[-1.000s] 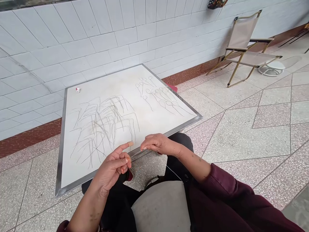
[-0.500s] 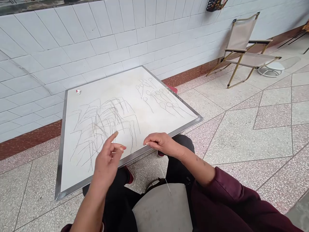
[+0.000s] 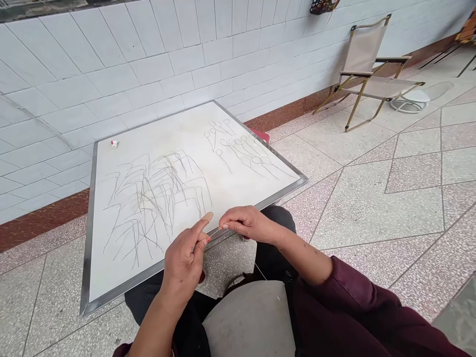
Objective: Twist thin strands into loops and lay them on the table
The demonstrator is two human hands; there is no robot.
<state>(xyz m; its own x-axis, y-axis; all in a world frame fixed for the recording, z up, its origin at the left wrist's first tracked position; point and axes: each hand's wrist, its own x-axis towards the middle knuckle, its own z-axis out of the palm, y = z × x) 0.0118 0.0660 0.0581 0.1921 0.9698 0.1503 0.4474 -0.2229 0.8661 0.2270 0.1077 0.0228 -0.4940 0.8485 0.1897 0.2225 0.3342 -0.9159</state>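
Left hand (image 3: pixel 185 254) over near table (image 3: pixel 92 223) edge, index finger out, thumb and middle fingertips pinched on thin wire (image 3: pixel 214 231). Right hand (image 3: pixel 243 223) just beside, fingers curled, tips closed on same wire; wire spans short gap between hands, over table rim. Loose wires (image 3: pixel 156 198) heaped on table centre-left. Looped wires (image 3: pixel 245 148) laid in rows far right. Small white-red object (image 3: pixel 114 144) near far left corner. Folding chair (image 3: pixel 368 69) by wall, well apart.

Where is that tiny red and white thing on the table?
The small red and white object lies at the table's far left corner, near the tiled wall, beyond the tangle of loose strands.
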